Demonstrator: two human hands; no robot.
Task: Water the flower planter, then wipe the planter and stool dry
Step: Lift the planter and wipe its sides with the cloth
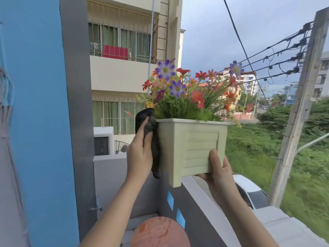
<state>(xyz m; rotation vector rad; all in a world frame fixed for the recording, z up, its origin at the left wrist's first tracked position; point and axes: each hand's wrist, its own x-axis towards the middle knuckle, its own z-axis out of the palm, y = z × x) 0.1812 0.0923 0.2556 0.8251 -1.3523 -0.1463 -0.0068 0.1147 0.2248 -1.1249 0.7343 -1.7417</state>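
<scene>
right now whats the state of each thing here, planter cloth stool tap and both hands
planter: lifted off the stool, upright, held in the air
flowers: standing upright in the planter
cloth: bunched, pressed against the planter's left side
left hand: gripping the cloth
right hand: supporting the planter's lower right corner
stool: bare, with pale streaks on its round top
tap: no water seen running

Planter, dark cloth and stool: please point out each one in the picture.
planter (194,148), head view, on its front panel
dark cloth (151,125), head view, on its upper fold
stool (158,232), head view, on its round seat
</scene>
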